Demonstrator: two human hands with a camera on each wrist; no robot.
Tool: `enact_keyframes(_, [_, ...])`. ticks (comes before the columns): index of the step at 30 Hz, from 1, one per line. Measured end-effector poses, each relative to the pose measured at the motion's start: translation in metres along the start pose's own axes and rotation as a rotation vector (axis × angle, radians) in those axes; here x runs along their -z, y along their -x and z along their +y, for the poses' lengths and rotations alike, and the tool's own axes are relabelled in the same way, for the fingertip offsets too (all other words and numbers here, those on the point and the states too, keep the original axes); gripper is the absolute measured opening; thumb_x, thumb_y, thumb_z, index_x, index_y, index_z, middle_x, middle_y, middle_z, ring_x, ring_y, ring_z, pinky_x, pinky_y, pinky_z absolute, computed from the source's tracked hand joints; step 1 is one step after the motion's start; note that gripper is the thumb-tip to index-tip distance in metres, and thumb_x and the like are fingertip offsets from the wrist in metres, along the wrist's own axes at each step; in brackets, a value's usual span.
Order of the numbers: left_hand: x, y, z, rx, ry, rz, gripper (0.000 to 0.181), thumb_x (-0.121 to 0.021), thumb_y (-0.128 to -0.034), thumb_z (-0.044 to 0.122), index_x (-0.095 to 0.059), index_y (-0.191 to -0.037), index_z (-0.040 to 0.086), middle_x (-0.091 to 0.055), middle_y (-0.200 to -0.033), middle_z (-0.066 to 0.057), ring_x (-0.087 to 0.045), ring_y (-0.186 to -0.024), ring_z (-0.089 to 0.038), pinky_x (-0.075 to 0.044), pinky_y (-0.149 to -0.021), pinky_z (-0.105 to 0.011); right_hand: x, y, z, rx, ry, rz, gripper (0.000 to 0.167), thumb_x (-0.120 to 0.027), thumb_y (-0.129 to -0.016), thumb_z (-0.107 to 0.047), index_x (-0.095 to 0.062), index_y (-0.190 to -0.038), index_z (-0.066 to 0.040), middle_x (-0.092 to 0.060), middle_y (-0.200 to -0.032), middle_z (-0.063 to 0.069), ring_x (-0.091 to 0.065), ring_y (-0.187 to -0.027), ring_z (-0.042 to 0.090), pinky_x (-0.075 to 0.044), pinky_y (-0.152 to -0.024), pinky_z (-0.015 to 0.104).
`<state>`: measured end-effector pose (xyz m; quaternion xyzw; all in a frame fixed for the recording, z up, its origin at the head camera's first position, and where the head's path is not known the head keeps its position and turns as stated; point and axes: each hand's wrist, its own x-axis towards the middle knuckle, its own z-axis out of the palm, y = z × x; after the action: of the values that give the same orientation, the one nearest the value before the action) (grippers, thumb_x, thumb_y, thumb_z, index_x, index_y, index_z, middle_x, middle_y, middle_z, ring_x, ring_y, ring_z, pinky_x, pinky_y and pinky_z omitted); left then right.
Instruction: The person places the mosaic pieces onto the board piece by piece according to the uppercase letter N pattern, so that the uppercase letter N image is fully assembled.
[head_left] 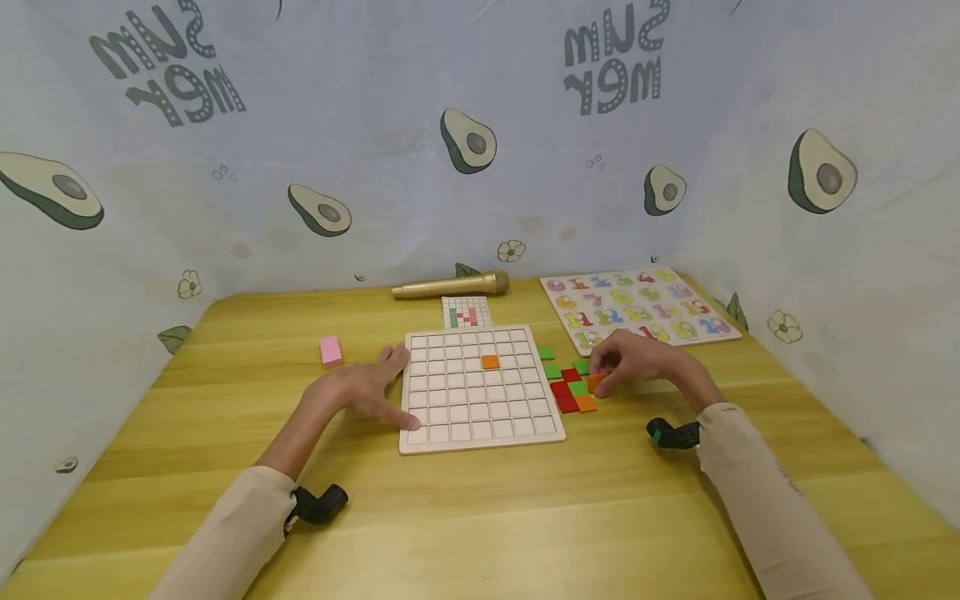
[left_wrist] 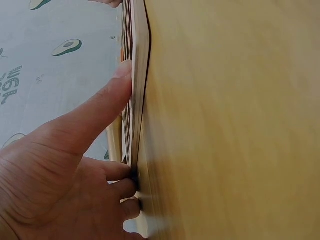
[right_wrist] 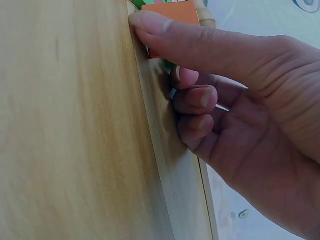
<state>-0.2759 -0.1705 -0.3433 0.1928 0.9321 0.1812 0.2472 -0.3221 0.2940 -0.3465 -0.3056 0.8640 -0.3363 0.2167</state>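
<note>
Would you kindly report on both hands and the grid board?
Left hand on grid board; right hand pinching orange tile. Second orange tile on board. Loose tiles between right hand and board.

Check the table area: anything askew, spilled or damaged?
No visible spill or damage. The one oddity: the backdrop lettering reads mirrored. The loose tiles right of the grid board lie in an uneven cluster, but that looks ordinary.

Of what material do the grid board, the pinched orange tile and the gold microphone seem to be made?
Grid board: probably matt wood, perhaps plywood; its pale edge looks layered.
Pinched orange tile: painted wood or plastic; its smooth, even colour leaves this open.
Gold microphone: plastic or metal, metallic-looking finish; its soft sheen fits both.
</note>
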Motion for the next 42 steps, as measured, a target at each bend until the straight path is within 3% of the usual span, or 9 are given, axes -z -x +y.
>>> enact_keyframes(8, [0.002, -0.001, -0.001, -0.003, 0.009, 0.005, 0.129, -0.084, -0.0898, 0.058, -0.001, -0.174, 0.007, 0.011, -0.180, -0.016, 0.000, -0.167, -0.039, -0.019, -0.129, -0.063, 0.003, -0.002, 0.001, 0.015, 0.005, 0.018, 0.008, -0.085, -0.093, -0.005, -0.079, -0.095, 0.000, -0.071, -0.087, 0.004, -0.056, -0.074, 0.013, -0.049, -0.070, 0.024])
enact_keyframes(13, [0.002, -0.002, 0.000, -0.009, 0.005, 0.004, 0.129, -0.083, -0.0902, 0.059, 0.000, -0.174, 0.007, 0.011, -0.180, -0.016, -0.001, -0.166, -0.040, -0.019, -0.129, -0.065, 0.006, 0.001, 0.001, 0.072, 0.030, 0.027, 0.006, -0.080, -0.096, -0.005, -0.083, -0.099, 0.000, -0.076, -0.094, 0.009, -0.059, -0.077, 0.014, -0.052, -0.072, 0.024])
enact_keyframes(20, [0.002, -0.002, 0.000, 0.003, -0.002, 0.002, 0.130, -0.084, -0.0894, 0.060, 0.000, -0.174, 0.008, 0.010, -0.181, -0.016, -0.002, -0.166, -0.041, -0.019, -0.128, -0.066, 0.007, 0.001, -0.003, 0.090, 0.045, 0.042, 0.013, -0.076, -0.100, -0.006, -0.085, -0.107, 0.001, -0.080, -0.098, 0.011, -0.059, -0.076, 0.012, -0.048, -0.070, 0.023])
enact_keyframes(26, [0.002, -0.002, 0.000, -0.004, 0.003, 0.001, 0.130, -0.084, -0.0896, 0.059, -0.001, -0.174, 0.007, 0.010, -0.181, -0.015, 0.000, -0.167, -0.039, -0.019, -0.128, -0.065, 0.002, -0.002, -0.007, 0.026, 0.006, 0.142, 0.018, -0.078, -0.099, -0.006, -0.083, -0.113, 0.004, -0.082, -0.102, 0.015, -0.063, -0.076, 0.012, -0.049, -0.071, 0.023])
enact_keyframes(32, [0.003, -0.002, 0.000, -0.006, -0.005, 0.004, 0.129, -0.083, -0.0900, 0.061, 0.000, -0.174, 0.008, 0.010, -0.180, -0.017, -0.002, -0.166, -0.041, -0.020, -0.128, -0.065, -0.005, -0.010, -0.010, -0.003, -0.014, 0.245, 0.013, -0.082, -0.097, -0.009, -0.084, -0.107, -0.001, -0.082, -0.099, 0.013, -0.067, -0.078, 0.018, -0.051, -0.071, 0.024])
enact_keyframes(38, [0.003, -0.002, 0.001, -0.003, -0.004, 0.003, 0.129, -0.083, -0.0902, 0.060, 0.000, -0.174, 0.008, 0.010, -0.180, -0.017, 0.000, -0.166, -0.040, -0.016, -0.128, -0.067, -0.011, -0.017, -0.012, 0.025, -0.042, 0.270, 0.011, -0.080, -0.098, -0.007, -0.085, -0.104, 0.001, -0.081, -0.092, 0.015, -0.065, -0.070, 0.023, -0.050, -0.064, 0.025])
enact_keyframes(42, [0.003, -0.002, 0.000, -0.002, -0.001, 0.002, 0.129, -0.083, -0.0901, 0.060, 0.000, -0.174, 0.007, 0.011, -0.180, -0.017, 0.001, -0.167, -0.039, -0.017, -0.129, -0.066, -0.014, -0.023, -0.016, 0.011, -0.044, 0.299, 0.013, -0.079, -0.099, -0.008, -0.085, -0.106, 0.002, -0.080, -0.090, 0.015, -0.067, -0.073, 0.027, -0.050, -0.065, 0.025])
